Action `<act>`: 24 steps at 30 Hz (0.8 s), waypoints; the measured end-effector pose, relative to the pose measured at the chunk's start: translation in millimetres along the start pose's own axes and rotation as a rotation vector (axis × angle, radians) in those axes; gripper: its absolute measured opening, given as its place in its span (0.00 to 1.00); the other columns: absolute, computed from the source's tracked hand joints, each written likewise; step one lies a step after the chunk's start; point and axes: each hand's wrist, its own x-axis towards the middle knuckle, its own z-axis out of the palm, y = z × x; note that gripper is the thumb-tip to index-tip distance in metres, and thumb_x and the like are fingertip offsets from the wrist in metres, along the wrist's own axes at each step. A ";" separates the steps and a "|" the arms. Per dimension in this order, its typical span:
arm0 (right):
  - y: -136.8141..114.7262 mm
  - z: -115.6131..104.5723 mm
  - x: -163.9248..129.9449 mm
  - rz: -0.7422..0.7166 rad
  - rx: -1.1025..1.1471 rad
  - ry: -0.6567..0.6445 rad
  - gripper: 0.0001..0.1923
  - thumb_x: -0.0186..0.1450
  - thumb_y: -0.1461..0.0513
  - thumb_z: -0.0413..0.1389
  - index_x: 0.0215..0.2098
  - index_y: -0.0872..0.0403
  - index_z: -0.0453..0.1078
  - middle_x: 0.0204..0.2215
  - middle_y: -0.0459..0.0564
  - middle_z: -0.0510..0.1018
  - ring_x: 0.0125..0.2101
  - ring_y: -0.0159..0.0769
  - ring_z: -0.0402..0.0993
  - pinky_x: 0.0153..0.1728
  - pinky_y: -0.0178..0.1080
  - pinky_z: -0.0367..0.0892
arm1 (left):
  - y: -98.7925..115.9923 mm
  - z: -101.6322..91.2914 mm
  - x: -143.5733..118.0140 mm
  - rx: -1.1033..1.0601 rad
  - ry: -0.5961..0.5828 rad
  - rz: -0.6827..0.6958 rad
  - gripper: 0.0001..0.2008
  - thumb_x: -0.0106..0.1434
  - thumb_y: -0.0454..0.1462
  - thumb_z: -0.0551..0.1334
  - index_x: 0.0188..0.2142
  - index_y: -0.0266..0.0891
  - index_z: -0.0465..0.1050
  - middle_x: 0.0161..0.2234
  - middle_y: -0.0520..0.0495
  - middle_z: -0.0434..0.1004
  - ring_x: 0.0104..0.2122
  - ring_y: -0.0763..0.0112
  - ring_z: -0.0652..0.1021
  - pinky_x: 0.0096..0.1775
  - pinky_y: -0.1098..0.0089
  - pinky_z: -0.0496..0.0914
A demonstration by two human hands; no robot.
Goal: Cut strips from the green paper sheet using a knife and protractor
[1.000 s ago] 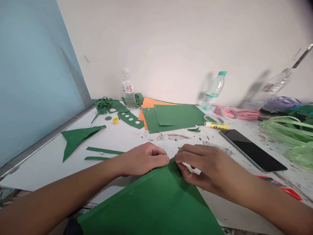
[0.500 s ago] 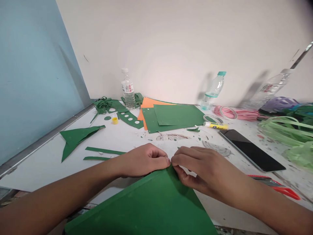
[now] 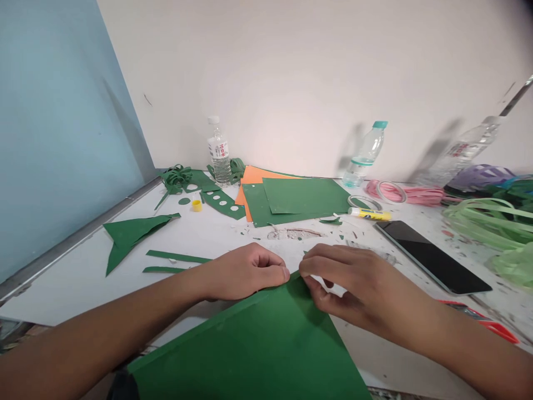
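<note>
A sheet of green paper [image 3: 254, 344] lies slanted at the table's near edge, with a narrow folded strip along its upper left side. My left hand [image 3: 250, 272] is closed, thumb and curled fingers pinching that folded edge close to the far corner. At the corner itself, my right hand [image 3: 345, 280] grips the paper between thumb and fingertips. A small gap separates the two hands. Two green paper strips [image 3: 179, 256] lie beyond my left forearm, and a folded green paper piece [image 3: 133, 233] is farther left.
Green sheets [image 3: 308, 195] over orange paper [image 3: 250, 175] lie at the back. A glue stick [image 3: 370, 214], tape roll [image 3: 391, 192], phone [image 3: 433, 255] and red cutter [image 3: 499, 331] are at right. Water bottles [image 3: 219, 153] stand by the wall; green ribbon [image 3: 491, 222] piles far right.
My right hand has slid slightly right along the paper's edge to the corner, widening the gap between the hands. My left hand stays almost in place. The sheet has shifted slightly.
</note>
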 end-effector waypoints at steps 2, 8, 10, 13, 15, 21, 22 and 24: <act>0.4 -2.0 0.5 0.060 0.016 0.067 0.07 0.67 0.69 0.51 0.37 0.51 0.65 0.30 0.43 0.70 0.26 0.30 0.63 0.28 0.35 0.59 | -1.1 -0.9 0.8 0.000 -0.002 0.005 0.18 0.68 0.42 0.56 0.23 0.40 0.55 0.22 0.57 0.48 0.22 0.75 0.53 0.24 0.68 0.50; 1.1 -8.6 3.6 0.416 0.242 0.135 0.06 0.72 0.58 0.50 0.38 0.49 0.66 0.24 0.42 0.66 0.22 0.32 0.60 0.23 0.36 0.57 | -3.7 -2.6 1.4 0.032 -0.020 0.038 0.21 0.70 0.45 0.56 0.23 0.40 0.54 0.22 0.57 0.48 0.22 0.75 0.52 0.25 0.68 0.49; 1.4 -8.1 5.6 0.486 0.438 0.040 0.08 0.72 0.56 0.52 0.47 0.48 0.66 0.32 0.44 0.72 0.28 0.34 0.67 0.27 0.35 0.63 | -4.2 -2.5 1.4 0.056 -0.011 0.051 0.21 0.69 0.46 0.58 0.24 0.40 0.55 0.22 0.57 0.48 0.22 0.75 0.53 0.25 0.68 0.49; 3.3 -5.0 8.5 0.534 0.706 -0.164 0.09 0.70 0.53 0.55 0.40 0.49 0.70 0.30 0.44 0.73 0.30 0.34 0.69 0.31 0.36 0.64 | -4.3 -3.6 1.1 0.105 -0.001 0.069 0.20 0.67 0.46 0.61 0.24 0.40 0.57 0.22 0.57 0.50 0.22 0.76 0.55 0.25 0.69 0.50; 6.4 -4.2 9.4 0.552 0.784 -0.238 0.11 0.69 0.53 0.56 0.36 0.50 0.71 0.24 0.42 0.69 0.27 0.33 0.66 0.29 0.35 0.62 | -3.7 -6.6 0.0 0.156 -0.017 0.085 0.17 0.67 0.46 0.62 0.26 0.40 0.62 0.22 0.57 0.55 0.23 0.76 0.58 0.25 0.71 0.52; 20.2 -12.6 8.6 0.538 0.739 -0.306 0.15 0.70 0.52 0.55 0.30 0.53 0.69 0.23 0.41 0.68 0.25 0.31 0.63 0.27 0.35 0.59 | 1.2 -23.8 -6.0 0.299 -0.097 0.063 0.11 0.67 0.45 0.62 0.36 0.39 0.75 0.29 0.54 0.73 0.27 0.75 0.68 0.28 0.74 0.61; 21.0 -13.2 8.9 0.529 0.745 -0.328 0.15 0.70 0.52 0.55 0.30 0.53 0.69 0.23 0.42 0.69 0.26 0.32 0.64 0.28 0.35 0.60 | 1.8 -25.8 -6.5 0.312 -0.094 0.054 0.12 0.67 0.46 0.62 0.36 0.39 0.75 0.28 0.54 0.72 0.26 0.75 0.68 0.28 0.74 0.61; 19.5 -12.0 10.3 0.512 0.773 -0.354 0.15 0.70 0.51 0.54 0.32 0.53 0.70 0.24 0.42 0.69 0.27 0.32 0.66 0.29 0.35 0.61 | 2.1 -27.8 -6.8 0.328 -0.084 0.045 0.14 0.68 0.46 0.61 0.35 0.39 0.76 0.28 0.53 0.72 0.26 0.76 0.67 0.27 0.75 0.60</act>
